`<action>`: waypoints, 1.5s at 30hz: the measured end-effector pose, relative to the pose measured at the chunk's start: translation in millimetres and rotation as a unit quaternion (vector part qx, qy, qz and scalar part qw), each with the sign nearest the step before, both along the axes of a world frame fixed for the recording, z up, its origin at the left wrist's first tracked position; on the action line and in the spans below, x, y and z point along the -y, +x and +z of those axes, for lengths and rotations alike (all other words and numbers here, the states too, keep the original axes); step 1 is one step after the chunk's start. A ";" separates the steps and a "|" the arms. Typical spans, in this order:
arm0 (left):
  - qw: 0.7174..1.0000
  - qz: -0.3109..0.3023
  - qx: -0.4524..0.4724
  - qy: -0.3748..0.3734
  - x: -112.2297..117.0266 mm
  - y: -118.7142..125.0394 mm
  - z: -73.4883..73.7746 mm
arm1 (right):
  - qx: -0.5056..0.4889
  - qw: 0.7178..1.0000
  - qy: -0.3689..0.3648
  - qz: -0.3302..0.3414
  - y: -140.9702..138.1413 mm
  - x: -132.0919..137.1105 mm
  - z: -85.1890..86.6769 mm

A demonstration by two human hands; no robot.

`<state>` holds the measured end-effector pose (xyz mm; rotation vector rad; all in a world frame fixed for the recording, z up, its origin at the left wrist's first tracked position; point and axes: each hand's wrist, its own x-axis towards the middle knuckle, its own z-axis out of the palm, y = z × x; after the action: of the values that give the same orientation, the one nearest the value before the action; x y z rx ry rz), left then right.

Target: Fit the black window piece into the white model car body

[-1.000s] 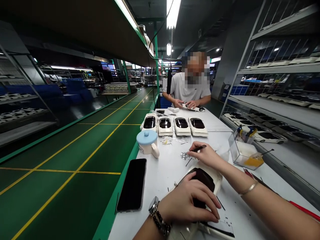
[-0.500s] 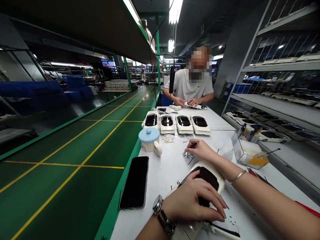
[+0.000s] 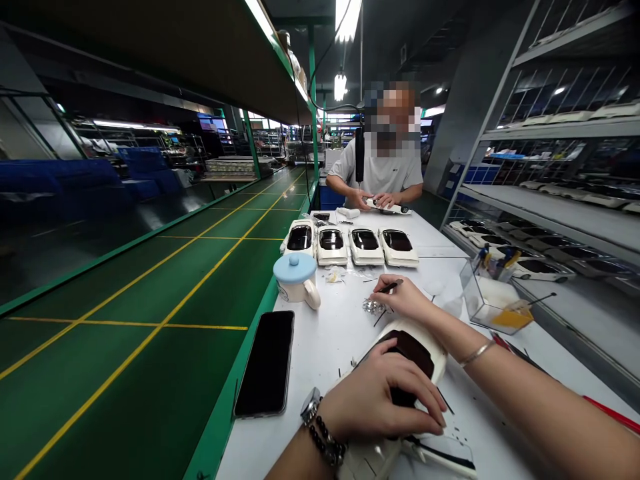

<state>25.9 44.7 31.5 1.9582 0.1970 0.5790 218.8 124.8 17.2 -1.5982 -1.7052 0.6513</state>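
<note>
My right hand [image 3: 403,297] pinches dark, slim tweezers [image 3: 391,287], their tips hidden by my fingers, at a small heap of shiny silver parts [image 3: 373,306] on the table. My left hand [image 3: 385,393] lies across a white model car [image 3: 434,340] with a dark roof. Its fingers curl over the body, with thumb and forefinger tips close together; anything between them is too small to make out. Close by the thumb, at the near edge, is a clear piece with a black strip [image 3: 445,453]. Small dark bits [image 3: 457,430] are scattered beside it.
Several white model cars [image 3: 367,247] stand in a row farther back. To the left are a blue-lidded mug [image 3: 295,277] and a phone [image 3: 265,363]. A clear tool box [image 3: 493,300] stands right. Across the table, a person [image 3: 383,167] handles another car, near a hanging black tool [image 3: 359,157].
The view has shifted slightly. My right hand stays at the silver parts with the tweezers, and my left hand stays on the car. The person opposite has shifted their head a little.
</note>
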 end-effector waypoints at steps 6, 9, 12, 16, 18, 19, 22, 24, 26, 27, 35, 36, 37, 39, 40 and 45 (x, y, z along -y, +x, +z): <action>1.000 0.004 0.013 -0.003 0.7 2.1 -4.6 | -0.009 1.000 -0.008 -0.004 5.5 8.1 3.6; 1.000 0.006 0.020 -0.003 1.2 2.2 -5.9 | 0.001 1.000 -0.015 -0.013 0.9 4.4 1.4; 1.000 0.005 0.024 -0.009 1.1 2.0 -6.1 | 0.022 1.000 -0.020 -0.011 -6.7 -2.3 1.0; 1.000 0.004 0.022 -0.014 0.0 2.2 -5.3 | 0.065 0.997 -0.029 -0.006 -15.3 -7.5 5.0; 1.000 0.000 0.022 -0.009 -0.1 2.4 -4.7 | 0.084 0.996 -0.034 -0.006 -17.8 -7.6 7.8; 1.000 -0.002 0.022 -0.007 0.1 2.4 -4.3 | 0.092 0.995 -0.036 -0.006 -18.7 -7.3 9.1; 1.000 -0.004 0.024 -0.008 0.9 2.1 -2.8 | 0.107 0.993 -0.038 -0.002 -20.3 -6.4 11.9; 1.000 -0.003 0.024 -0.010 1.4 1.8 -1.7 | 0.110 0.993 -0.038 0.001 -21.0 -6.3 12.2; 1.000 -0.002 0.022 -0.013 1.8 1.6 -0.7 | 0.107 0.994 -0.035 0.001 -21.7 -6.8 11.1; 1.000 -0.001 0.020 -0.015 1.8 1.5 -0.3 | 0.103 0.994 -0.032 0.000 -21.9 -7.0 10.2; 0.998 0.040 0.042 -0.033 1.9 3.6 -2.4 | 0.012 0.998 0.051 -0.041 -15.8 18.5 29.3; 0.997 0.049 0.051 -0.028 2.3 4.7 -3.0 | 0.000 0.996 0.068 -0.053 -14.0 29.3 36.7; 0.996 0.057 0.060 -0.019 2.9 5.9 -3.5 | -0.010 0.994 0.088 -0.071 -12.2 42.3 44.3; 0.994 0.069 0.079 0.005 4.4 8.6 -4.2 | -0.031 0.984 0.131 -0.120 -9.6 73.8 57.8; 0.993 0.075 0.090 0.020 5.2 9.8 -4.4 | -0.051 0.974 0.164 -0.147 -9.2 91.5 62.8; 0.981 0.124 0.126 0.081 9.6 12.6 -4.5 | -0.125 0.945 0.265 -0.145 -23.1 173.3 67.0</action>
<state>38.5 35.0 27.0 2.0070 0.2421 1.0274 195.7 -48.5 84.3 -1.2775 -1.2814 0.2072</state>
